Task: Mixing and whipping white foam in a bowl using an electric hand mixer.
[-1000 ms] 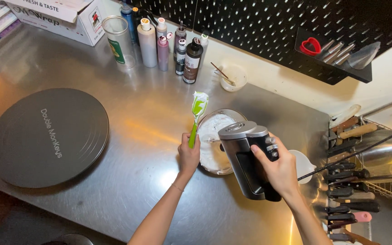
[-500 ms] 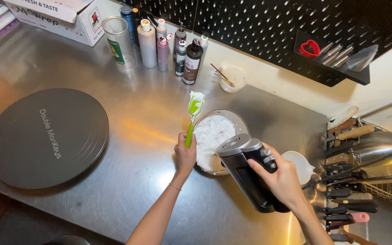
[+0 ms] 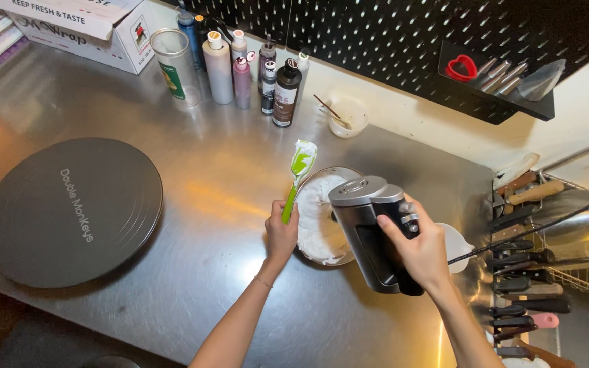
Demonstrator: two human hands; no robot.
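My left hand [image 3: 281, 235] grips a green spatula [image 3: 297, 176] by its handle, blade up and smeared with white cream. Just right of it sits a metal bowl [image 3: 311, 193] of white cream on the steel counter. My right hand [image 3: 418, 249] holds a dark grey hand mixer [image 3: 369, 228] by its handle, its body over the bowl and hiding much of it. The mixer's black cord [image 3: 533, 225] runs off to the right.
A round dark turntable [image 3: 69, 211] lies at the left. Several bottles [image 3: 253, 78], a clear jar [image 3: 174, 65] and a cardboard box [image 3: 69, 24] stand along the back. A small white bowl [image 3: 348, 116] sits behind. Knives [image 3: 523, 272] fill a rack at right; a small white cup [image 3: 458, 245] is beside it.
The mixer swung toward me and then back up over the bowl. The spatula hand stayed nearly still at the bowl's left edge.
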